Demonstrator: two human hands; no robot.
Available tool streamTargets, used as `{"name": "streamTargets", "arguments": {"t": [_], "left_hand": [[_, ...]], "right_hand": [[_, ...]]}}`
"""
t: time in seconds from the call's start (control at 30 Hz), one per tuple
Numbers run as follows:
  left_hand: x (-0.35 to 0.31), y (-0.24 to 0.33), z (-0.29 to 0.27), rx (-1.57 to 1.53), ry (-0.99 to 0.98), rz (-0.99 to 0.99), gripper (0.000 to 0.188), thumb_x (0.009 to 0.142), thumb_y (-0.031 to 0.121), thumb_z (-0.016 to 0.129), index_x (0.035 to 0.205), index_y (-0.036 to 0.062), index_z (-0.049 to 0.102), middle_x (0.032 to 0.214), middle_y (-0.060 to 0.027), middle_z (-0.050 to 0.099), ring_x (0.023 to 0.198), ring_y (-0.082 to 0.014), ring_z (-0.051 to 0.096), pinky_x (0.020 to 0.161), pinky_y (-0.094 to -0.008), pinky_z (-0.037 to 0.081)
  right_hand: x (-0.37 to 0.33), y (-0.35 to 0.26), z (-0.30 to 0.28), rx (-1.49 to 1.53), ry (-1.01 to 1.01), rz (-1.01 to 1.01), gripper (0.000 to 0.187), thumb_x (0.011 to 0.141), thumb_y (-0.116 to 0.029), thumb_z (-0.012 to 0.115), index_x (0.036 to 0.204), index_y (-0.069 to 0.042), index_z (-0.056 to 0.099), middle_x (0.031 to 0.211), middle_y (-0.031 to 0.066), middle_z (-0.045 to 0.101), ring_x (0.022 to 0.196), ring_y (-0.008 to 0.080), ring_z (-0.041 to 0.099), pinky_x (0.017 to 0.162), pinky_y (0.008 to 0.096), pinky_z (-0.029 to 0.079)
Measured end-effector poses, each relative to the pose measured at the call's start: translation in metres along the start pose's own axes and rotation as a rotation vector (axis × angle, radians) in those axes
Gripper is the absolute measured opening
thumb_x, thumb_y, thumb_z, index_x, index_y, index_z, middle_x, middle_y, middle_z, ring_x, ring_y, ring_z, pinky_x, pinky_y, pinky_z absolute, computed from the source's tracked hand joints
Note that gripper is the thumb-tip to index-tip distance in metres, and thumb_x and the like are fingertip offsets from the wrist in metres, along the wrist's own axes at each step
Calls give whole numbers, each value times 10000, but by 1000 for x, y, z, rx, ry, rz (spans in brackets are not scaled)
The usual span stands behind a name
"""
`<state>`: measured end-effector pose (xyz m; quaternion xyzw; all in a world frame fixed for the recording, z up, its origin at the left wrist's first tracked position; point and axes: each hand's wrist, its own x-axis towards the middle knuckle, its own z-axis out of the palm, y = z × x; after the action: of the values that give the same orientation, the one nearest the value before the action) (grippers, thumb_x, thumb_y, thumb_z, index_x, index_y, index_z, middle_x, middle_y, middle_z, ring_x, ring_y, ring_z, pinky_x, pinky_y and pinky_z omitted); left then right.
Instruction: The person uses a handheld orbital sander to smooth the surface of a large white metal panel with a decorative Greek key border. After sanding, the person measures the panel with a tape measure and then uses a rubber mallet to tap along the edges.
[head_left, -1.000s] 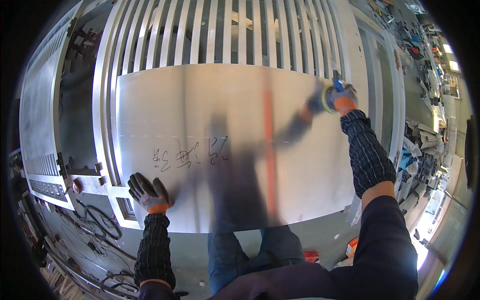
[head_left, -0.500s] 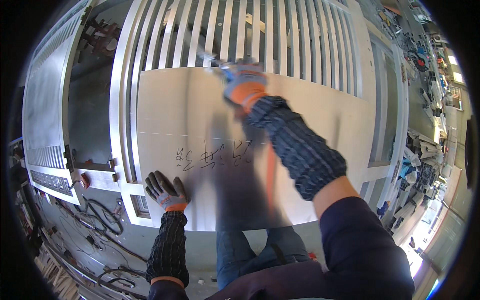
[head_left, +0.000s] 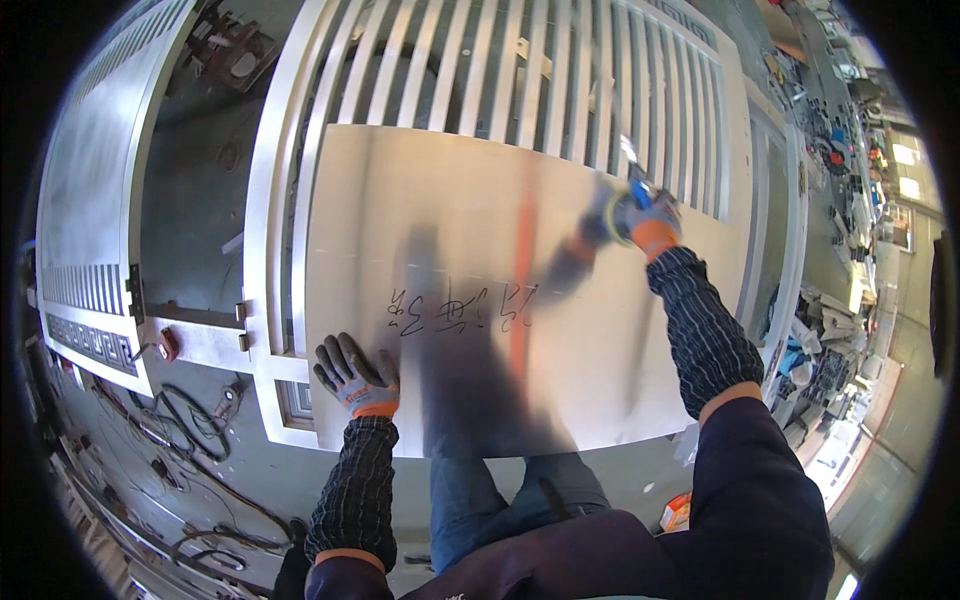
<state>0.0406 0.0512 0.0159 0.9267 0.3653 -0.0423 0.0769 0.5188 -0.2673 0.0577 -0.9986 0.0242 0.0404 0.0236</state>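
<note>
A shiny metal sheet [head_left: 450,210] with black handwriting lies over the lower part of a silver slatted gate frame [head_left: 270,190]. At the sheet's near left corner, my left hand [head_left: 357,378], in a grey and orange glove, presses flat with its fingers spread. Near the far right edge, my right hand [head_left: 652,220] is closed round a blue-handled tool [head_left: 640,190] with a bright metal tip; its exact kind is unclear. A yellow-green ring [head_left: 616,222], perhaps a tape roll, shows beside that hand. The sheet mirrors my right glove and sleeve.
Another silver gate panel [head_left: 100,210] stands to the left, with hinges and a red device [head_left: 168,345] by its rail. Cables [head_left: 200,420] lie on the floor at lower left. Tools and scrap [head_left: 825,330] crowd the right side. An orange and white packet [head_left: 676,512] is by my legs.
My right hand has swept right across the sheet with the blue-handled tool, from its far middle to its far right edge. My left hand stays flat near the left corner.
</note>
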Motion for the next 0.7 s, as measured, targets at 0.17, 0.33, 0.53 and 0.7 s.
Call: {"name": "streamTargets", "arguments": {"t": [0.17, 0.33, 0.53, 0.7], "left_hand": [[3, 0, 2, -86, 15, 30, 846, 972, 460, 605, 1613, -22, 334, 1653, -312, 322, 1560, -523, 220, 1258, -676, 111], [6, 1, 0, -118, -42, 7, 837, 972, 465, 605, 1605, -23, 356, 1659, -313, 319, 1568, -519, 213, 1256, -678, 109], [3, -6, -3, -134, 10, 9, 849, 979, 485, 591, 1608, -33, 349, 1659, -318, 318, 1569, -514, 215, 1261, -678, 89], [8, -3, -5, -140, -79, -11, 834, 981, 486, 581, 1598, -37, 375, 1657, -317, 319, 1570, -513, 208, 1266, -672, 78]], "right_hand": [[-3, 1, 12, -4, -22, 65, 772, 825, -608, 728, 1288, -1, 609, 1277, 261, 658, 1199, 448, 646, 1044, 507, 518], [-45, -193, 19, 6, 63, -353, 697, 788, -601, 764, 1113, 8, 668, 1093, 261, 714, 1057, 482, 694, 908, 537, 570], [-88, -382, 7, -109, -180, -741, 519, 952, -459, 589, 1203, -16, 686, 1227, 222, 686, 1189, 362, 624, 1022, 492, 449], [-69, -363, 19, -45, -142, -777, 571, 895, -538, 630, 1188, -54, 707, 1203, 230, 696, 1082, 409, 692, 893, 530, 562]]}}
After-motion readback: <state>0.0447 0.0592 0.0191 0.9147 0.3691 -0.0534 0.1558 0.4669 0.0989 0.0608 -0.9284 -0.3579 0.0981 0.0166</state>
